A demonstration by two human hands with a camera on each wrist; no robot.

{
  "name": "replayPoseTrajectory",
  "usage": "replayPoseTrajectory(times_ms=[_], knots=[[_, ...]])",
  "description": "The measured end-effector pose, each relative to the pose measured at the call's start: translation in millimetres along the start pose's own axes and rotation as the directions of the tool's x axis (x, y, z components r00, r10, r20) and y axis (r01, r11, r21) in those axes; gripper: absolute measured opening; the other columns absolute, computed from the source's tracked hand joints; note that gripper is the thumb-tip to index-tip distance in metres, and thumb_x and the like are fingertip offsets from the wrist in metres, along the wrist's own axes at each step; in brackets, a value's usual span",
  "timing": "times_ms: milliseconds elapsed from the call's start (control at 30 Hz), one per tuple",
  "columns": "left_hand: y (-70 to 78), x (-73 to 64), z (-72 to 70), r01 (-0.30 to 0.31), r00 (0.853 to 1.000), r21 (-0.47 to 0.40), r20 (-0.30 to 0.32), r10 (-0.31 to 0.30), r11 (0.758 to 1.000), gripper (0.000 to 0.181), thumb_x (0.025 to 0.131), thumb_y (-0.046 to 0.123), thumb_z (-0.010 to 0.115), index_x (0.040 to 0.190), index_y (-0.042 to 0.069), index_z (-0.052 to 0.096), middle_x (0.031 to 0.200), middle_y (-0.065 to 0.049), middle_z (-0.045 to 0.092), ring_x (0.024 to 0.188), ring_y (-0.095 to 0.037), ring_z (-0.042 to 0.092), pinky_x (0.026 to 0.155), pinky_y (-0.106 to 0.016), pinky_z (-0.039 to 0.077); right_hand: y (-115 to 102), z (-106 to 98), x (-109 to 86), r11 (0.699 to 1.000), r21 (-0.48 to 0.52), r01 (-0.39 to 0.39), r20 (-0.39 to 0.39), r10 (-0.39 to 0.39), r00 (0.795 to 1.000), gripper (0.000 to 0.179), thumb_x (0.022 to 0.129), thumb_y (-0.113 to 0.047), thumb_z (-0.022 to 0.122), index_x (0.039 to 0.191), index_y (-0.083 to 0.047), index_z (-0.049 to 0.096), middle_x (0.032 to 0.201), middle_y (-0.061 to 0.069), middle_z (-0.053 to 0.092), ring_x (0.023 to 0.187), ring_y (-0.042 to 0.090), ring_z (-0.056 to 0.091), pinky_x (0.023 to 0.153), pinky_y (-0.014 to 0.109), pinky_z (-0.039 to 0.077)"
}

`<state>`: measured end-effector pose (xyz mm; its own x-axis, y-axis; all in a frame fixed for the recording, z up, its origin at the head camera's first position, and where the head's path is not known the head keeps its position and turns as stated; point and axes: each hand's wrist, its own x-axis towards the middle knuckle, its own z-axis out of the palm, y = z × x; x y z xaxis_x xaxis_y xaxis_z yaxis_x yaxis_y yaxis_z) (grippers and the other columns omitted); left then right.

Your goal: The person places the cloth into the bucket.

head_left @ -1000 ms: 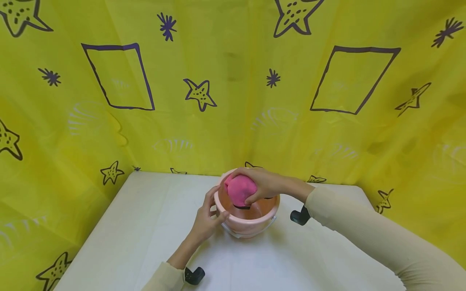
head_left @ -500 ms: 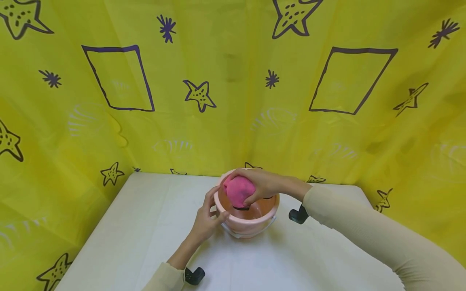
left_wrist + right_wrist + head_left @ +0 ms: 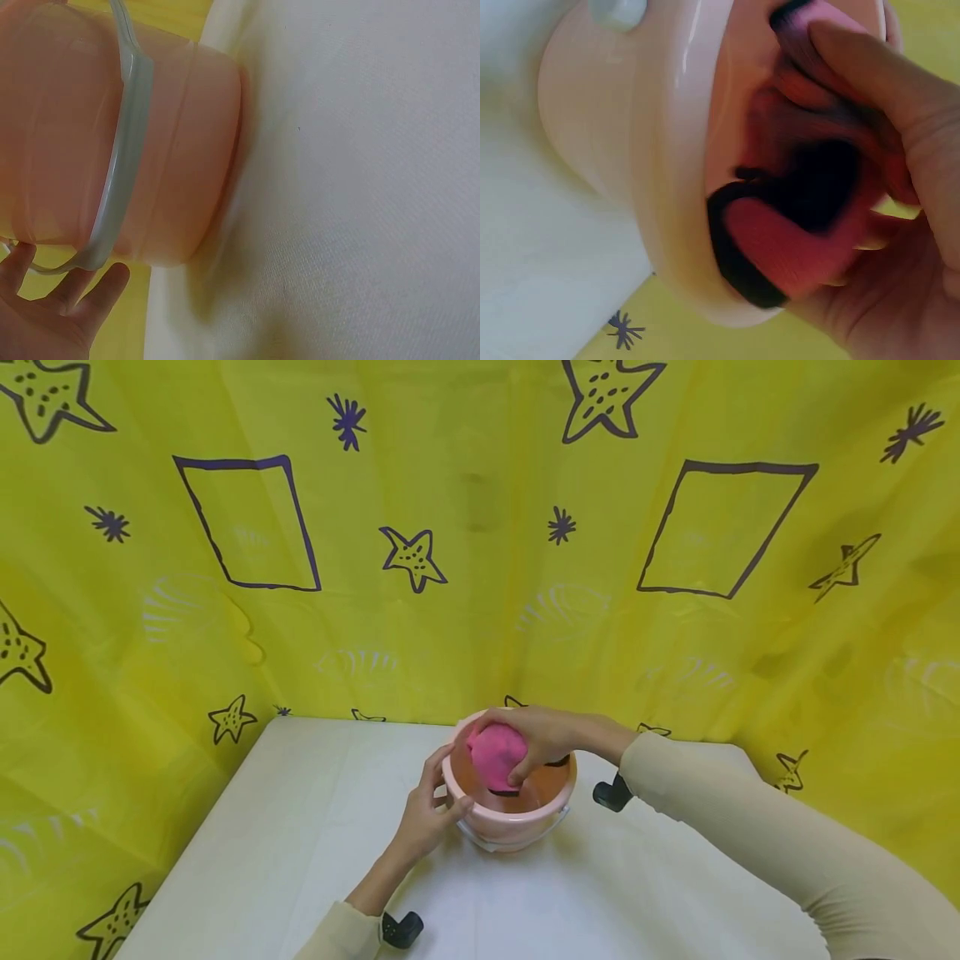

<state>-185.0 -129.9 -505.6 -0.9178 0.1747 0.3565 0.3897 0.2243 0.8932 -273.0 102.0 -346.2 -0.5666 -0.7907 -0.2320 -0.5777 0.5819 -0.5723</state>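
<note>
A pale pink bucket (image 3: 510,828) with a whitish handle (image 3: 129,150) stands on the white table. My left hand (image 3: 426,810) holds it at the left side, thumb on the near rim and fingers spread farther round the wall. Over the mouth, my right hand (image 3: 543,739) grips a soft pink cloth item with black edging (image 3: 497,757), partly down inside the rim. In the right wrist view the thumb lies across the pink cloth item (image 3: 780,251), whose dark inside shows in folds. Its exact kind I cannot tell.
White table (image 3: 315,827) surface stretches around the bucket to both sides and in front. A yellow curtain (image 3: 465,635) printed with dark starfish hangs close behind the bucket and along the sides. Black wrist devices (image 3: 402,930) sit at both cuffs.
My right hand and the pink cloth item have shifted very slightly within the bucket's mouth, a touch lower. The left hand and the bucket have stayed in place.
</note>
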Motion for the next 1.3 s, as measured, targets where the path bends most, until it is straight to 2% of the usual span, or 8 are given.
replayPoseTrajectory(times_ms=[233,400,633,733,833,1000,1100,1300], knots=[[2.4,-1.2,1.4,0.008,1.0,0.006,0.001,-0.008,1.0,0.081,0.091,0.032,0.076,0.158,0.032,0.031,0.151,-0.016,0.051,0.125,-0.035,0.06,0.091,-0.038,0.057,1,-4,-2.5,1.0,0.018,0.01,0.055,-0.011,0.998,0.096,0.079,-0.024,0.092,0.156,-0.026,0.035,0.144,0.011,0.052,0.134,0.035,0.049,0.104,0.056,0.049],[3.3,-2.5,2.4,0.033,0.999,0.011,0.002,-0.033,0.999,0.081,0.091,0.025,0.075,0.158,0.033,0.03,0.154,-0.012,0.049,0.129,-0.035,0.057,0.093,-0.041,0.056,-1,-4,-4.2,1.0,0.007,-0.009,0.044,0.009,0.999,0.096,0.079,-0.025,0.092,0.156,-0.026,0.035,0.143,0.011,0.053,0.133,0.035,0.05,0.102,0.055,0.05],[8.2,-4.2,3.9,0.038,0.999,-0.022,0.004,-0.038,0.999,0.083,0.091,0.026,0.076,0.16,0.025,0.03,0.153,-0.018,0.049,0.124,-0.038,0.06,0.091,-0.049,0.056,-4,-2,-10.6,1.0,-0.009,-0.003,-0.007,0.002,1.0,0.095,0.081,-0.028,0.089,0.158,-0.023,0.034,0.146,0.014,0.052,0.129,0.037,0.054,0.099,0.053,0.052],[8.1,-4.1,4.8,0.041,0.999,-0.025,-0.001,-0.041,0.999,0.083,0.091,0.027,0.076,0.16,0.025,0.03,0.152,-0.018,0.05,0.123,-0.038,0.061,0.09,-0.047,0.057,-3,-4,-14.1,1.0,-0.004,0.018,-0.055,-0.019,0.998,0.095,0.082,-0.03,0.089,0.159,-0.022,0.034,0.148,0.016,0.051,0.128,0.039,0.055,0.1,0.055,0.051],[3.1,-2.8,5.6,0.038,0.999,0.001,-0.013,-0.038,0.999,0.081,0.091,0.028,0.076,0.158,0.033,0.031,0.151,-0.012,0.053,0.122,-0.032,0.061,0.088,-0.037,0.058,-3,-5,-17.5,0.999,0.007,0.042,-0.109,-0.041,0.993,0.094,0.081,-0.031,0.089,0.158,-0.024,0.035,0.149,0.019,0.05,0.13,0.043,0.055,0.1,0.059,0.051],[3.8,-0.8,4.4,0.032,0.999,0.004,-0.033,-0.031,0.999,0.081,0.09,0.024,0.076,0.157,0.035,0.032,0.149,-0.01,0.056,0.117,-0.03,0.063,0.085,-0.032,0.057,-2,-8,-23.6,0.996,-0.028,0.089,-0.208,-0.093,0.974,0.095,0.079,-0.038,0.09,0.158,-0.022,0.038,0.152,0.012,0.051,0.132,0.041,0.053,0.101,0.06,0.049],[4.1,0.1,3.6,0.034,0.999,0.002,-0.035,-0.034,0.999,0.082,0.089,0.024,0.077,0.157,0.035,0.033,0.148,-0.01,0.056,0.116,-0.029,0.063,0.085,-0.031,0.057,1,-8,-29.7,0.991,-0.071,0.11,-0.283,-0.126,0.951,0.095,0.079,-0.042,0.09,0.157,-0.02,0.041,0.154,0.006,0.05,0.137,0.035,0.05,0.107,0.058,0.046],[1.9,-0.2,3.4,0.018,0.999,-0.01,-0.026,-0.018,1.0,0.082,0.089,0.025,0.078,0.158,0.031,0.034,0.149,-0.013,0.055,0.116,-0.033,0.063,0.084,-0.035,0.057,11,-1,-45.0,0.989,-0.1,0.105,-0.392,-0.136,0.91,0.093,0.082,-0.038,0.088,0.159,-0.02,0.038,0.159,0.005,0.044,0.146,0.029,0.04,0.114,0.057,0.037]])
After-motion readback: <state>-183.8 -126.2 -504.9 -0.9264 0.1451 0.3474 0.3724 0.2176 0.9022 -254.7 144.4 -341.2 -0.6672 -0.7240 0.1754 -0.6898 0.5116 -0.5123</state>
